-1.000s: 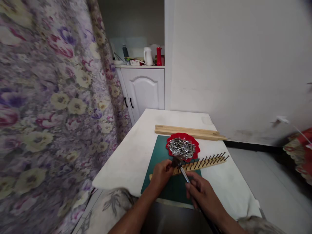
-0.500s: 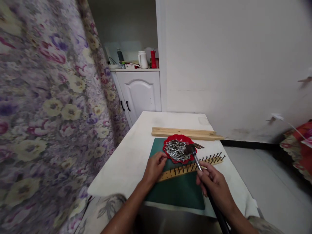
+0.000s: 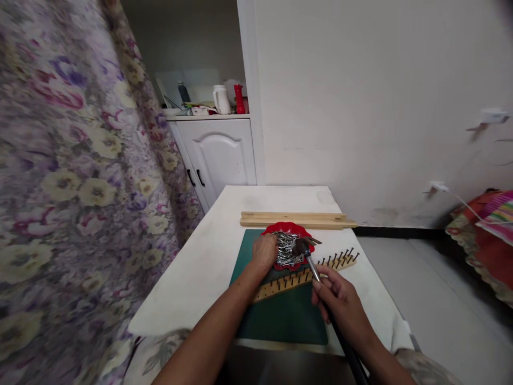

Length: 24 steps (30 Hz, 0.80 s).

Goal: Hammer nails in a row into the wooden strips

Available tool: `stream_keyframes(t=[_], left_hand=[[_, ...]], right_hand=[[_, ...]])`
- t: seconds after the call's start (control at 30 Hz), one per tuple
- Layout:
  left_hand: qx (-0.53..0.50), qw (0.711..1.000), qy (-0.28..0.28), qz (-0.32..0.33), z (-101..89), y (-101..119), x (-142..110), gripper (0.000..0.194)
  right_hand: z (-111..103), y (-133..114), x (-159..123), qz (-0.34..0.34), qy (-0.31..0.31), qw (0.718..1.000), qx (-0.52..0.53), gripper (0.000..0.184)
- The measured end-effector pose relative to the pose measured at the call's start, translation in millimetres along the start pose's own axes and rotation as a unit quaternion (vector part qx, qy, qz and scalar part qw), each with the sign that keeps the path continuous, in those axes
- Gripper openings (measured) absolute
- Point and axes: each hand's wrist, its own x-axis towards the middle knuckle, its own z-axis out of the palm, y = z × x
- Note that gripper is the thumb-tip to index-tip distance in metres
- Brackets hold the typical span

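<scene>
A claw hammer (image 3: 315,267) is in my right hand (image 3: 340,299), its head tilted up over the right side of a red scalloped dish (image 3: 285,226). Loose silver nails (image 3: 286,254) fill the dish. At its left side my left hand (image 3: 265,251) has its fingers curled down at the nails; whatever they pinch is hidden. Below the dish a drilled wooden strip (image 3: 264,292) lies slantwise, dark nails (image 3: 342,258) standing in much of it. Several holes at its left end hold no nails. The strip rests partly on a green mat (image 3: 284,318).
Two pale wooden strips (image 3: 292,220) lie behind the dish on the white table (image 3: 192,280). A floral curtain (image 3: 92,176) hangs on the left. Behind stand a white cabinet (image 3: 218,155) and a wall (image 3: 332,96). Red fabric (image 3: 481,246) is at the far right.
My left hand has moved forward from beside the dish's lower left edge to the nails inside. The hammer stays in my right hand. The whole view has shifted slightly.
</scene>
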Motion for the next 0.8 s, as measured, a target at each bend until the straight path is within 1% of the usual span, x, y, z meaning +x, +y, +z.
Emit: stream_keyframes(t=[0.17, 0.3, 0.37, 0.47, 0.57, 0.6, 0.67, 0.73, 0.8], left_hand=[[-0.001, 1.000, 0.016, 0.007, -6.6, -5.8, -7.9, 0.018], [-0.010, 1.000, 0.028, 0.009, -17.9, -15.4, -24.1, 0.017], [-0.040, 0.998, 0.047, 0.017, -25.2, -22.4, -36.4, 0.018], [-0.117, 0.988, 0.092, 0.026, -35.8, -36.3, -60.0, 0.015], [-0.189, 0.975, 0.120, 0.005, -41.1, -51.5, -87.1, 0.011], [-0.210, 0.971, 0.114, 0.000, -41.2, -55.7, -95.7, 0.011], [-0.240, 0.968, 0.076, 0.003, -39.0, -60.4, -110.3, 0.012], [-0.247, 0.968, 0.034, 0.018, -35.1, -59.6, -119.7, 0.013], [-0.231, 0.972, 0.015, 0.039, -30.8, -54.0, -123.4, 0.013]], right_hand=[[-0.2, -2.3, -0.1, 0.005, 0.001, 1.000, 0.003, 0.037], [0.0, -3.6, -0.5, 0.003, 0.002, 1.000, 0.003, 0.037], [0.5, -3.3, -0.7, 0.004, -0.001, 1.000, 0.006, 0.038], [1.3, -2.2, -0.7, 0.007, -0.001, 1.000, 0.003, 0.041], [2.0, -0.5, -0.3, 0.005, -0.002, 1.000, -0.004, 0.040], [2.2, 0.1, -0.2, 0.002, -0.002, 1.000, -0.007, 0.039], [2.5, 1.1, -0.1, -0.003, -0.002, 1.000, -0.010, 0.037], [2.8, 1.5, 0.0, -0.002, -0.003, 1.000, -0.012, 0.037], [3.1, 1.7, 0.2, 0.001, -0.008, 1.000, -0.014, 0.036]])
